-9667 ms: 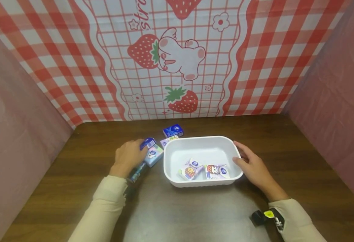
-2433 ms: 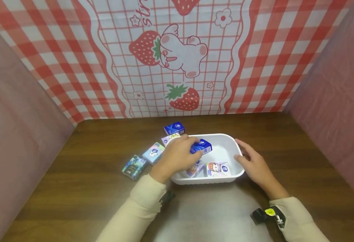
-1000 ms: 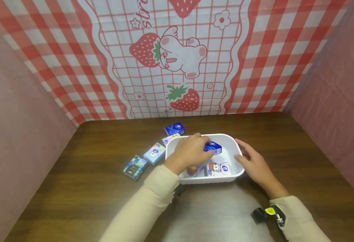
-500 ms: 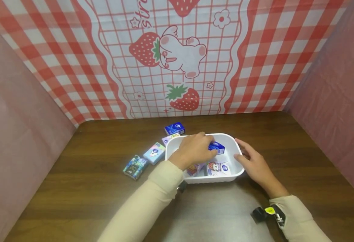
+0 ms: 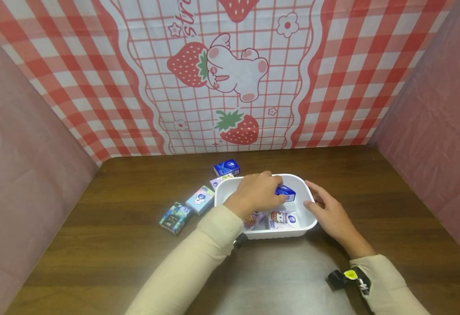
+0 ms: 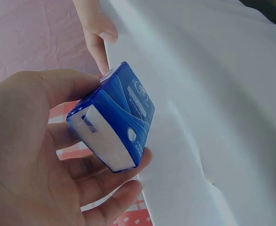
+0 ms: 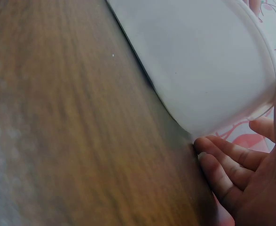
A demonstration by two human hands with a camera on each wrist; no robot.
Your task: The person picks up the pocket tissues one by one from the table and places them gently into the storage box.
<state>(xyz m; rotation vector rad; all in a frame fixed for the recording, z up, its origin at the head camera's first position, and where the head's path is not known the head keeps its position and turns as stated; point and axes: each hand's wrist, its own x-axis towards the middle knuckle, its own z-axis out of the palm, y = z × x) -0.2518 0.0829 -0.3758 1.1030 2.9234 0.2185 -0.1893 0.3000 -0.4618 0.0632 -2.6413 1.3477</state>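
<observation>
My left hand [image 5: 257, 191] reaches into a white plastic tub [image 5: 277, 235] and pinches a blue pocket tissue pack [image 5: 287, 193] between thumb and fingers. Up close in the left wrist view, the tissue pack [image 6: 124, 115] sits tilted in the fingers. At the tub's right end, my right hand [image 5: 329, 214] holds the rim, thumb at the edge and fingers round the outside. Inside the tub lie a pale pack with a strawberry character [image 5: 283, 219] and a purple patterned pack [image 5: 251, 221], partly hidden by the left hand.
Left of the tub on the brown wooden table [image 5: 108, 245] lie a dark floral pack [image 5: 175, 218] and a light blue pack [image 5: 200, 199]. Behind the tub's left corner are a pale purple pack [image 5: 218, 181] and another blue pack [image 5: 226, 167]. A strawberry-print cloth [image 5: 230, 78] hangs behind.
The left hand has carried the blue tissue pack from the group on the left into the tub, then slid it slightly rightward. The right hand stays at the tub's rim.
</observation>
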